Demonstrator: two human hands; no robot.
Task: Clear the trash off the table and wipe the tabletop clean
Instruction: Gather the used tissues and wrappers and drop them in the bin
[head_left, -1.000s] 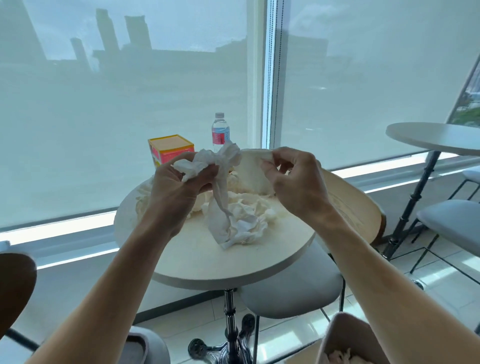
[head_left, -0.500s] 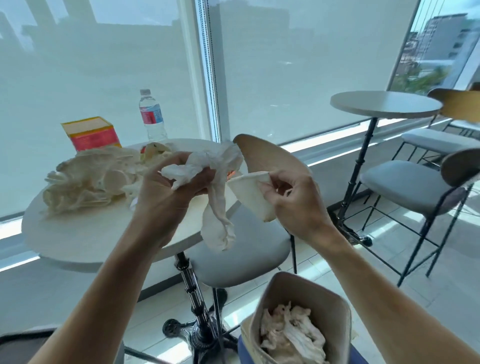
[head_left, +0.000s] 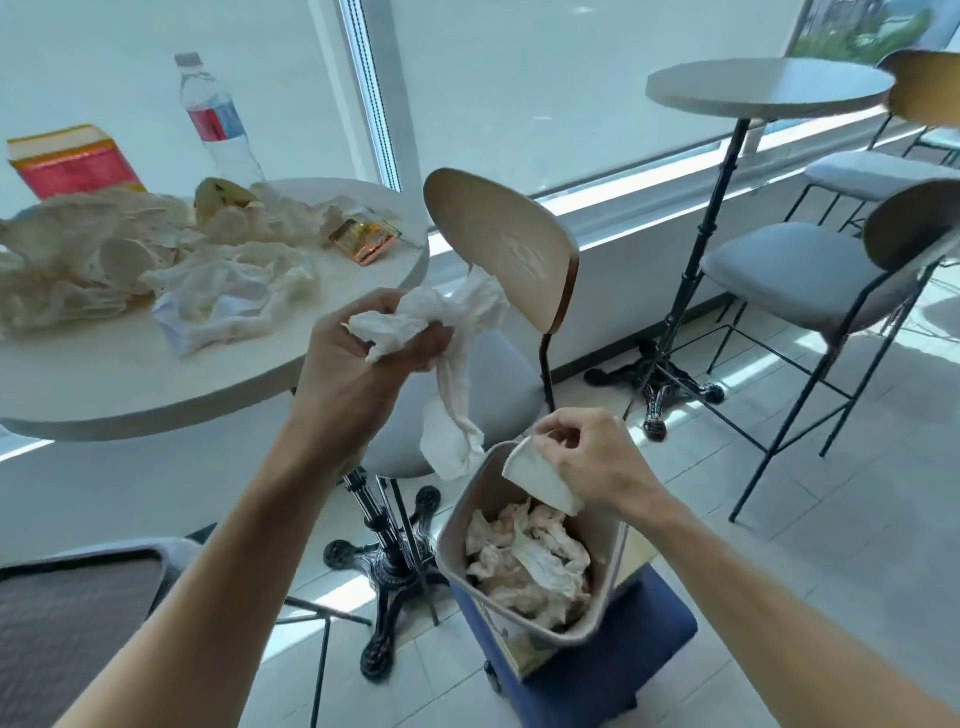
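Trash bin (head_left: 597, 631) sits nearest, at 5 o'clock, half full of crumpled tissue. Right hand (head_left: 597, 462) hovers just above its rim, fingers pinching a folded white paper piece (head_left: 540, 480), maybe a flattened cup, hard to tell. Light and stiff-ish, so an edge pinch should be enough. Left hand (head_left: 363, 364) at centre grips a tissue wad (head_left: 415, 325), its tail hanging toward the bin. Soft, weightless and tear-prone, so it is probably best bunched whole in the fist. Table (head_left: 156, 400) at 10 o'clock still holds a crumpled tissue pile (head_left: 228, 301), a foil wrapper (head_left: 363, 241), a carton (head_left: 67, 161) and a water bottle (head_left: 218, 119). The bottle looks the heaviest, so take it by the body.
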